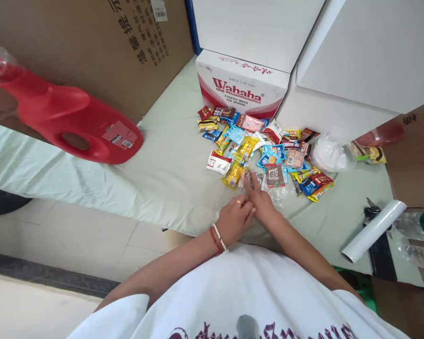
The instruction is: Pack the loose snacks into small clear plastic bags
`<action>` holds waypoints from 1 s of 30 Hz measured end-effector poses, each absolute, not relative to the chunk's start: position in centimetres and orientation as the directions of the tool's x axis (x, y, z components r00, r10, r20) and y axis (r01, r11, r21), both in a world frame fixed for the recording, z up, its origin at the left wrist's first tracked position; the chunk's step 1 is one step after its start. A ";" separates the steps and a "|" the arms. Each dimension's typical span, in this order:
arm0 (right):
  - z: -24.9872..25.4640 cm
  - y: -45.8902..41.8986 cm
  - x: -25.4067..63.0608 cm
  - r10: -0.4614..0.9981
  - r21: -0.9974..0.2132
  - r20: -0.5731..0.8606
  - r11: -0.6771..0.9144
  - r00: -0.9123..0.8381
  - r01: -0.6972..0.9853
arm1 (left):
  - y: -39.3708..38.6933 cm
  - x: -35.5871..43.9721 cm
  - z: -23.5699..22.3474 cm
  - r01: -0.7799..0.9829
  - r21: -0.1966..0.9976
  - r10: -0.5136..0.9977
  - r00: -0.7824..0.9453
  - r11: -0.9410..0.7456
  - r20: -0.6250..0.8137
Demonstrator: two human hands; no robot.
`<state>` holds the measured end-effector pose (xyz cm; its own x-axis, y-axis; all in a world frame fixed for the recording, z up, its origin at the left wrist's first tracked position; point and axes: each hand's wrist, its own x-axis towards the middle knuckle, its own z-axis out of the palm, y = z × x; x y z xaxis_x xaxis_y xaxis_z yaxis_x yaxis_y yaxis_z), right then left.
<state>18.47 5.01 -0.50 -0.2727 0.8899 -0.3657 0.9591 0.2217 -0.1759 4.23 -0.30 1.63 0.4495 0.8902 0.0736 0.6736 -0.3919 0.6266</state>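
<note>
My left hand (235, 220), with a ring and bracelets on it, is closed against the inner side of my right hand. Its fingers appear pinched on a clear plastic bag (281, 197), though the grip itself is hidden. My right hand (261, 200) has two fingers stretched out and apart over the bag and a small dark-printed packet; its other fingers are partly covered. A brown square snack packet (275, 175) lies just beyond the right hand. Yellow snack packets (233, 174) lie beyond the left. A pile of wrapped snacks (236, 135) spreads behind both hands.
Behind the snacks stands a Wahaha water carton (242, 87). A red detergent jug (74, 120) is at the left, by a brown carton (92, 47). Clear plastic (328, 154) lies crumpled at the right. A white roll (373, 230), keys (371, 207) and bottles (415, 226) are further right.
</note>
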 end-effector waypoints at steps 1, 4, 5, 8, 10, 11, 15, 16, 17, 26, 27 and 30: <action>-0.6 4.9 18.7 0.893 -0.198 -0.349 0.224 -0.283 0.954 | -0.1 3.9 1.0 0.755 0.568 0.912 0.409 -0.327 -0.019; -0.9 4.6 19.2 0.903 -0.257 -0.313 0.218 -0.294 0.942 | -0.2 1.8 -0.3 0.906 0.390 0.928 0.278 -0.167 -0.247; -1.0 4.5 19.2 0.904 -0.267 -0.312 0.213 -0.293 0.940 | -0.3 1.1 -0.5 0.929 0.346 0.932 0.236 -0.133 -0.275; -1.3 4.6 19.1 0.900 -0.282 -0.313 0.218 -0.305 0.934 | -0.6 -0.5 -0.6 0.962 0.260 0.962 0.144 -0.081 -0.233; -1.3 4.8 18.8 0.895 -0.271 -0.321 0.226 -0.309 0.936 | -0.8 -0.7 -0.6 0.971 0.219 0.982 0.130 -0.097 -0.139; -1.3 4.8 18.6 0.894 -0.260 -0.324 0.230 -0.309 0.938 | -0.8 -0.6 -0.7 0.973 0.200 0.988 0.134 -0.117 -0.078; -1.1 4.6 18.3 0.890 -0.237 -0.332 0.241 -0.312 0.941 | -1.3 0.2 -1.9 0.934 0.203 0.938 0.244 -0.296 0.245; -0.9 4.5 18.3 0.891 -0.238 -0.331 0.241 -0.312 0.941 | -1.4 0.4 -2.3 0.895 0.212 0.892 0.313 -0.392 0.326; -0.8 4.3 18.3 0.891 -0.239 -0.330 0.241 -0.312 0.941 | -1.5 0.6 -2.6 0.837 0.215 0.830 0.400 -0.504 0.388; -0.8 4.1 19.9 0.868 -0.414 -0.338 0.209 -0.363 0.886 | 0.1 -0.8 -3.6 0.751 0.397 0.837 0.539 -0.528 0.093; -1.0 4.0 20.4 0.863 -0.473 -0.335 0.192 -0.378 0.860 | 0.1 -1.6 -3.7 0.773 0.411 0.859 0.509 -0.484 0.054; -1.2 3.3 22.6 0.836 -0.712 -0.299 0.126 -0.461 0.690 | -0.4 -3.6 -4.3 0.793 0.422 0.871 0.492 -0.439 -0.018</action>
